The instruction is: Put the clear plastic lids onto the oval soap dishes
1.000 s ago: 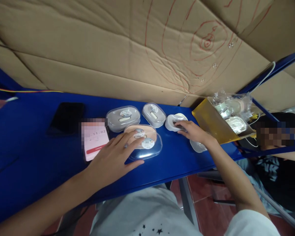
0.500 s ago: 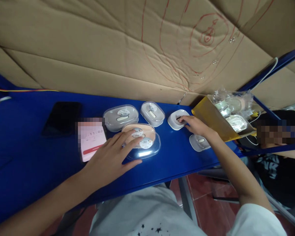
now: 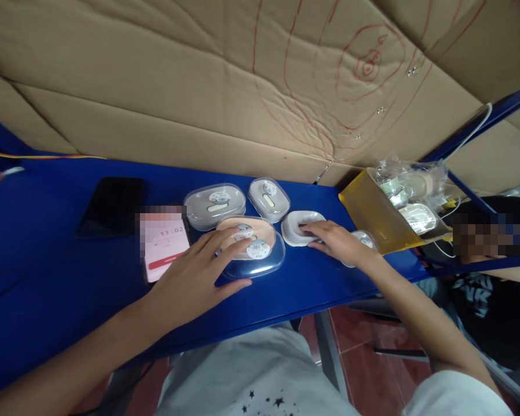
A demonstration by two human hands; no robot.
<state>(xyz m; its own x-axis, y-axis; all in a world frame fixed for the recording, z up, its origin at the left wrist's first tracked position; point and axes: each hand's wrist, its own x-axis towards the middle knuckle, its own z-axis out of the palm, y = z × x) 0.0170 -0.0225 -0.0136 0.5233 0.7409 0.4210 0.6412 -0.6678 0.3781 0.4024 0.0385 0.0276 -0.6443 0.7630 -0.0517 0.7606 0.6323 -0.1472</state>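
My left hand (image 3: 203, 254) lies with its fingers spread over a peach oval container (image 3: 266, 228) and a clear plastic lid (image 3: 273, 266) that overlaps its near side. Round stickers show beneath the fingertips. My right hand (image 3: 331, 238) grips a small white oval container (image 3: 291, 226), fingers inside the opening and thumb at the near side. Partly behind the right wrist is a small clear oval lid (image 3: 370, 236) with a round sticker. Two lidded containers, a larger grey one (image 3: 195, 209) and a smaller one (image 3: 260, 192), stand at the back.
A lit phone (image 3: 160, 248) and a dark phone (image 3: 110, 205) lie at the left of the blue table (image 3: 47, 254). An open yellow box (image 3: 370, 214) holding wrapped containers stands at the right. Cardboard (image 3: 177, 86) walls the back. Another person (image 3: 481, 294) sits at the right.
My right hand has moved the small white container left and toward me. The small clear lid beside it has shifted and shows its sticker. My left hand stays where it was.
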